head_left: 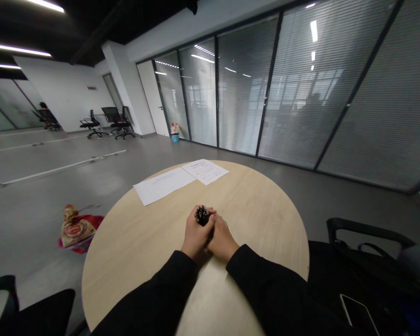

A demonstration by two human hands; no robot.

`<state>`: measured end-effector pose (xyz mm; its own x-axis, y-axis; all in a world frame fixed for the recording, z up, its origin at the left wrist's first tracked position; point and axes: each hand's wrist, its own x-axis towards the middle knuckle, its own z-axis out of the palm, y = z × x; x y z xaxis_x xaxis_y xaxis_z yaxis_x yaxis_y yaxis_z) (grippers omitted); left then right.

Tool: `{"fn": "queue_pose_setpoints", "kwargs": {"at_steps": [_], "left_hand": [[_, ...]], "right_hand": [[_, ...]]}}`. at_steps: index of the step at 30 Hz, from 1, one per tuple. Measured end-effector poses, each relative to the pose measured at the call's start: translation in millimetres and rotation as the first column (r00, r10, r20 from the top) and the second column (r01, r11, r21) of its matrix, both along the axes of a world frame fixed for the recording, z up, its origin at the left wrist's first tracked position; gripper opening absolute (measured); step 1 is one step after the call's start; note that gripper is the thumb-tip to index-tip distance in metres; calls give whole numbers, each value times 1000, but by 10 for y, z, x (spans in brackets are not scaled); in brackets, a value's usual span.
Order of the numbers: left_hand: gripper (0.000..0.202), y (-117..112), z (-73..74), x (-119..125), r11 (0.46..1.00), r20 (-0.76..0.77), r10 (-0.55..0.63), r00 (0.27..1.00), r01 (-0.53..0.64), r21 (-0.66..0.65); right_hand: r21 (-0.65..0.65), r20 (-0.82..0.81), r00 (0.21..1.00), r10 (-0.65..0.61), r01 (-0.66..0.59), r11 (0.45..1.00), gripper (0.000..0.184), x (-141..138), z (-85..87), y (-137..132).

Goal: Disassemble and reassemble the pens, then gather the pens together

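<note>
Both of my hands rest together on a round light-wood table [266,210], near its middle. My left hand [195,234] is closed around a small black spiky object [202,215], whose top sticks out above the fingers. My right hand [222,238] presses against the left one from the right, fingers curled onto the same object. Black sleeves cover both arms. What the object is exactly, I cannot make out.
Two white paper sheets [164,185] [205,170] lie at the table's far edge. A red bag [77,229] sits on the floor at left. A black chair with a bag and a phone [359,315] stands at right. Office chairs [117,122] stand far back. Glass walls with blinds run behind.
</note>
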<state>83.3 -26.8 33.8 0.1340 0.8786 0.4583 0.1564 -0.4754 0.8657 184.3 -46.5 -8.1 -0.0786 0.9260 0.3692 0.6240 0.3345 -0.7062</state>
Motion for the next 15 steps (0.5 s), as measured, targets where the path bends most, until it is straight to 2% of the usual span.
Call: {"fn": "queue_pose_setpoints", "kwargs": {"at_steps": [2,4,6,7,9,10,11,12,13,14,15], "left_hand": [[14,16,-10,-33,998,32,61,998,-62,7],[15,37,-36,-85,994,6,104,995,-104,25],[19,56,-75,-140,993,-38,116,992,-116,26],[20,63,-95,-163,991,-52,130,990,-129,28],[22,73,-118,-197,989,-76,147,986,-144,42],[22,77,-116,-210,984,-91,170,981,-165,63],[21,82,-105,-224,980,-110,184,977,-175,91],[19,89,-84,-242,977,-131,190,973,-175,122],[17,100,-57,-266,965,-138,229,964,-207,161],[17,114,-26,-297,950,-144,272,952,-241,198],[17,130,4,-336,936,-148,306,940,-269,227]], "right_hand": [[-37,36,999,22,-20,999,82,117,19,-138],[-35,45,997,61,-60,998,85,363,78,-349],[17,46,998,53,-54,998,62,796,134,-622],[50,56,998,8,-11,999,48,1087,137,-777],[156,67,972,-226,213,965,30,1785,55,-1114],[193,64,914,-401,383,904,28,2158,-34,-1295],[207,69,815,-575,552,808,28,2519,-151,-1481],[188,76,690,-720,699,690,30,2845,-285,-1669],[130,100,559,-823,813,568,30,3116,-424,-1856],[31,154,467,-871,878,477,26,3317,-554,-2034],[-69,235,421,-876,906,417,21,3441,-664,-2196]]}}
